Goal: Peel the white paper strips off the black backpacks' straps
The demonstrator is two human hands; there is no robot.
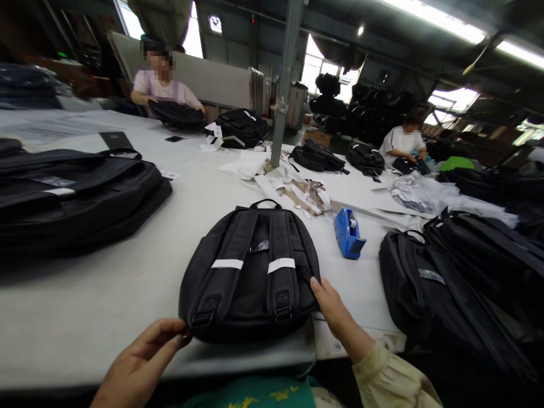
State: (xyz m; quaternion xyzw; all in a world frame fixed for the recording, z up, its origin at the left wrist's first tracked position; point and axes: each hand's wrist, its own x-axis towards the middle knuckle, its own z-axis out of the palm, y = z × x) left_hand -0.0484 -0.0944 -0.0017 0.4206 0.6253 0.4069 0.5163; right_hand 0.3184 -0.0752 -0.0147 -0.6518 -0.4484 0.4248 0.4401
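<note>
A black backpack [255, 306] lay near the middle of the tabletop [136, 277], at its near edge, with its shoulder straps [238, 238] facing up and its top handle [266, 203] toward the far side. A white strip [227, 264] crossed each strap. The left hand [136, 362] had its fingers [173, 324] drawn narrow, pinching the near left corner of the bag. The right hand [334, 309] rested against the right side, thumb on the edge; its other fingers were mostly hidden, so how tightly they gripped could not be told.

Right of the bag, just beyond it, stood a blue tape dispenser [348, 235]. A larger-looking dark backpack [97, 198] lay to the left, and more black bags [403, 277] were heaped at the right. Farther off, paper scraps [312, 195] lay near a metal post [285, 85], and two co-workers, one far left [164, 88] and one far right [402, 141], handled black bags.
</note>
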